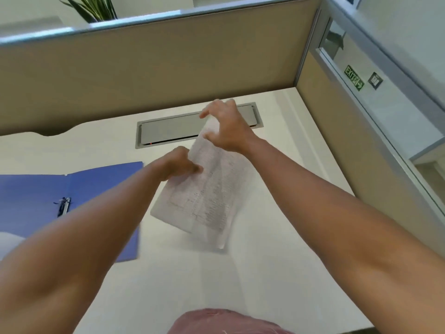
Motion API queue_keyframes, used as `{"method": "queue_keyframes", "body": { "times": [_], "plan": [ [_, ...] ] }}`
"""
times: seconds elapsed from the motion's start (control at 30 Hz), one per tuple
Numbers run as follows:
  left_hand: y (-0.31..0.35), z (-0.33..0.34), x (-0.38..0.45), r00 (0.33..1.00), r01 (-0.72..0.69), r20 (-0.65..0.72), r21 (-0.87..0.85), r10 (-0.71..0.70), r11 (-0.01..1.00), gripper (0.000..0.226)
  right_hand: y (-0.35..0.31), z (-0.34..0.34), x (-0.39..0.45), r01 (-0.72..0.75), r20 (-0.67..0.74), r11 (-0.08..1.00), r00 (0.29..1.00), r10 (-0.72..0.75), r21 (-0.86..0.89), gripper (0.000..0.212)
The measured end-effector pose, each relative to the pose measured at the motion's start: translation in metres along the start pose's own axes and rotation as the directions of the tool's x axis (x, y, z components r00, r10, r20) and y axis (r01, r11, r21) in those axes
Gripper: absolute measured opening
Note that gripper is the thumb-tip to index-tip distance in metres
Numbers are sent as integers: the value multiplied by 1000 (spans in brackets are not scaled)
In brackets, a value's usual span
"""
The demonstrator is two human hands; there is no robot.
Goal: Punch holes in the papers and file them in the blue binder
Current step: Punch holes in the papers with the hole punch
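Observation:
A stack of printed papers (207, 196) hangs in the air above the white desk (277, 249), blurred by motion. My left hand (179, 163) pinches the papers at their left edge. My right hand (227, 127) grips their top corner, fingers curled over it. The blue binder (96, 186) lies open on the desk at the left, under my left forearm, with its metal ring clip (63, 206) showing. No hole punch is in view.
A grey cable hatch (173, 131) is set into the desk behind the papers. Beige partition walls (156, 68) close off the back and right sides. A plant stands behind the partition at top left.

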State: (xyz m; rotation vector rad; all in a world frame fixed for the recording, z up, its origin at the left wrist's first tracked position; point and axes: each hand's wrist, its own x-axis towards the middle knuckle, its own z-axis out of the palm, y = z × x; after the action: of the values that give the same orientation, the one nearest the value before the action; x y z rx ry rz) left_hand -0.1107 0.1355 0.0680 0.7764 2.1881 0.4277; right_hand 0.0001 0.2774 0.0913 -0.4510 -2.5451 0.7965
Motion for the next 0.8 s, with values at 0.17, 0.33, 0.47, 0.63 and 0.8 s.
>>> {"method": "queue_keyframes", "body": {
  "times": [0.17,0.33,0.47,0.63,0.8],
  "plan": [
    [21,-9,-12,987,-155,8,354,163,922,51,-33,-12,7,137,140,951,985,-101,-276,47],
    [37,-13,-24,972,-217,35,519,233,827,67,-43,-20,2,80,282,945,959,13,-317,26],
    [42,-15,-32,965,-236,52,593,256,770,65,-43,-26,-7,32,386,951,918,95,-309,27],
    [46,-18,-39,961,-235,38,626,272,743,47,-33,-24,-21,-25,356,951,924,139,-308,24],
    [38,-19,-37,946,-227,-65,569,319,790,33,-27,-25,-31,-102,280,956,943,181,-275,21]
  ]
}}
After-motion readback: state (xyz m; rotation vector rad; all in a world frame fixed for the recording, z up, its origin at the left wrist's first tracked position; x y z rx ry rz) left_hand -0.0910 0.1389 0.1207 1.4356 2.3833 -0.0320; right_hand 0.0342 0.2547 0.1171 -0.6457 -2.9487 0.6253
